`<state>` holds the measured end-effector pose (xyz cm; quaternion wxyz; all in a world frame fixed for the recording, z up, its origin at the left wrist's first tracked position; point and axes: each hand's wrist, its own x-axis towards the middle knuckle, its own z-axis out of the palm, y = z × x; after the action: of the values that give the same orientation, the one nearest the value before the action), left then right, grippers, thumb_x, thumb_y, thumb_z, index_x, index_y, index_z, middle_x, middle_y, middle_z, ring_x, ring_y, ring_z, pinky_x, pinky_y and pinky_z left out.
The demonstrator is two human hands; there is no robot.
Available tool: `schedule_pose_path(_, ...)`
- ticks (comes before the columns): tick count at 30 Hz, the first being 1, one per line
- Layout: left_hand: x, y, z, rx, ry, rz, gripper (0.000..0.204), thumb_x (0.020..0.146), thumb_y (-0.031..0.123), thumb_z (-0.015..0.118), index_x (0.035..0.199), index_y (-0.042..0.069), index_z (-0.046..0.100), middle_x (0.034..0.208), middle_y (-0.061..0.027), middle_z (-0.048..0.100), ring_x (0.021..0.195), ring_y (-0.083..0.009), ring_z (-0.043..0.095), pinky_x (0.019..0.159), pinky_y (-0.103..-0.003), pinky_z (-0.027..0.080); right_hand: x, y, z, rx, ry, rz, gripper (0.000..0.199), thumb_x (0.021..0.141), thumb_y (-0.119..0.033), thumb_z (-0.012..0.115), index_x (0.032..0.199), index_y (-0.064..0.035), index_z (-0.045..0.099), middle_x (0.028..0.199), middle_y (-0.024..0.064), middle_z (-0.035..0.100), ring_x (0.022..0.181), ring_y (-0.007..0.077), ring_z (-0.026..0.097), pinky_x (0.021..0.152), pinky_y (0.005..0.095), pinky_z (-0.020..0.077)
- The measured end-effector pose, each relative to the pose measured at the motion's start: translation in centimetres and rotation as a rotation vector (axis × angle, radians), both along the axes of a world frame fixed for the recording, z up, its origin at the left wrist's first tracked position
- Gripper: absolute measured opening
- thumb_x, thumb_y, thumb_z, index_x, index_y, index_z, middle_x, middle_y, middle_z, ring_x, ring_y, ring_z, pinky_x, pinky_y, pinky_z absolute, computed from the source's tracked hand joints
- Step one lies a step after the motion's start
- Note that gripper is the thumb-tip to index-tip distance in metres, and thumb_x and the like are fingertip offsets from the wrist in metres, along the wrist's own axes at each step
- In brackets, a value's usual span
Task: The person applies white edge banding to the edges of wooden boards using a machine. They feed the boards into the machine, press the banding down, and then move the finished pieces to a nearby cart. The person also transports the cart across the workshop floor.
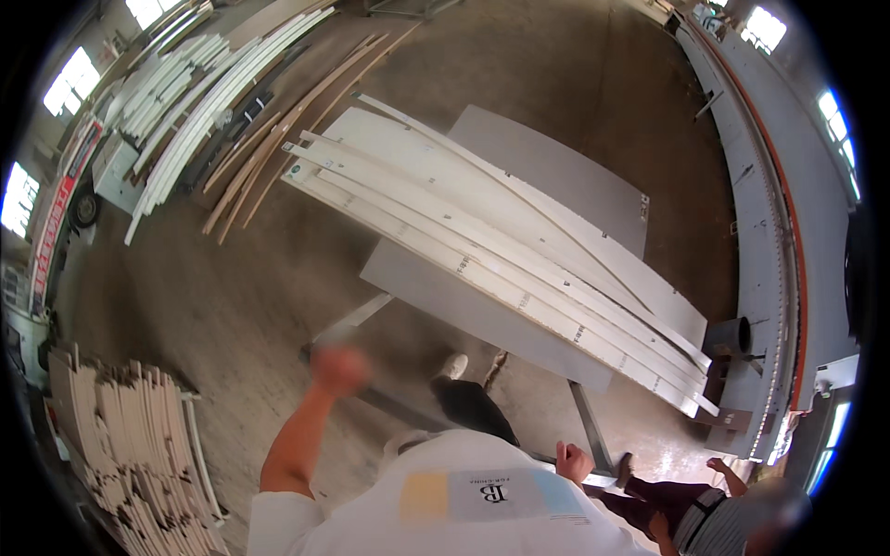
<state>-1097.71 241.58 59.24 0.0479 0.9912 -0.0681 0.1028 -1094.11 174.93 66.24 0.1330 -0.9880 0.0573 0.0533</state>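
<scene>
Partly blurred left hand [338, 369] | right hand [575, 461] near boards [482, 250]

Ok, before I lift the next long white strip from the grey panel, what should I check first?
1. Left hand free: cannot tell, it is blurred.
2. Right hand free: ok, empty.
3. White strips lying flat on the grey panel: ok.
4. Strip ends within the panel: not ok, the far ends overhang.
5. Other person away from the near ends: not ok, close by.
</scene>
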Motion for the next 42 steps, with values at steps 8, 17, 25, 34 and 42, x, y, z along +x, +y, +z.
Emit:
schedule_pose_path(8,13.8,11.4,-1.2,0.271,0.267,-0.088,0.013,0.084,0.022,0.071,0.073,0.016,0.071,0.074,-0.0026,0.065,0.068,-0.023,0.063,0.059,-0.046,0.051,10.1,10.5,2.9,-0.031,-0.075,-0.071,0.036,0.085,-0.041,0.074,0.064,-0.0134,0.063,0.068,0.01,0.067,0.067,0.0362,0.066,0.06,0.0513,0.0476)
schedule_pose_path(17,36.2,13.9,1.7,0.196,0.224,0.063,0.015,0.089,0.023,0.068,0.076,0.015,0.071,0.079,-0.0053,0.07,0.073,-0.0265,0.066,0.068,-0.049,0.052,27.4,15.5,5.1,0.0,-0.144,-0.127,0.034,0.084,-0.036,0.073,0.063,-0.012,0.061,0.068,0.0096,0.066,0.068,0.0349,0.066,0.063,0.0491,0.0499)
schedule_pose_path(25,57.9,10.8,10.7,0.054,0.302,0.047,0.015,0.088,0.023,0.066,0.078,0.012,0.067,0.081,-0.0113,0.07,0.077,-0.03,0.066,0.07,-0.048,0.051,44.9,15.9,5.1,-0.052,-0.164,-0.217,0.033,0.085,-0.036,0.07,0.068,-0.0084,0.066,0.069,0.0138,0.066,0.071,0.0382,0.066,0.066,0.0511,0.0505)
schedule_pose_path(34,81.2,6.7,11.3,-0.103,0.018,-0.033,0.026,0.084,0.032,0.068,0.068,0.012,0.063,0.067,-0.0138,0.066,0.065,-0.0391,0.064,0.062,-0.053,0.05,67.3,11.1,4.7,-0.072,-0.178,-0.288,0.035,0.085,-0.041,0.068,0.07,-0.0091,0.069,0.075,0.0153,0.07,0.077,0.0408,0.068,0.072,0.0518,0.0526)
schedule_pose_path(42,98.8,0.0,12.9,-0.079,0.079,-0.098,0.026,0.088,0.028,0.065,0.069,0.012,0.058,0.069,-0.0101,0.066,0.065,-0.0377,0.064,0.06,-0.052,0.049,86.1,5.1,8.0,-0.02,-0.289,-0.31,0.034,0.085,-0.036,0.07,0.065,-0.009,0.063,0.068,0.0127,0.065,0.074,0.0383,0.065,0.069,0.0502,0.0513)
